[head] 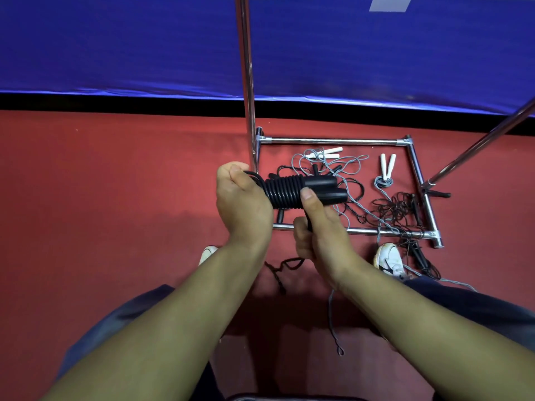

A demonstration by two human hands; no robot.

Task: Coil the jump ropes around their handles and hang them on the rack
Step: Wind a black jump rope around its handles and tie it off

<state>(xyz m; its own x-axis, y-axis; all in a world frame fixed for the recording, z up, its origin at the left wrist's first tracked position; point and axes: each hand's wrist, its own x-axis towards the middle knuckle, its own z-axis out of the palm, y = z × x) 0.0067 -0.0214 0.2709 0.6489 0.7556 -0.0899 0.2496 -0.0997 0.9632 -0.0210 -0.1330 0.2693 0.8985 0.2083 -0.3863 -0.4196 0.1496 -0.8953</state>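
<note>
My left hand grips one end of a black jump rope whose cord is wound in tight turns round its two black handles. My right hand holds the free black cord below the bundle, with the thumb pressed on the handles. The loose tail of the cord hangs down to the floor between my feet. The chrome rack stands just behind, its base frame on the floor. Inside the frame lie a grey rope with white handles, another white-handled rope and tangled black ropes.
Red floor runs all around, with a blue padded wall behind the rack. A second chrome pole slants up at the right. My white shoes stand by the frame's near bar. A grey cord trails toward me.
</note>
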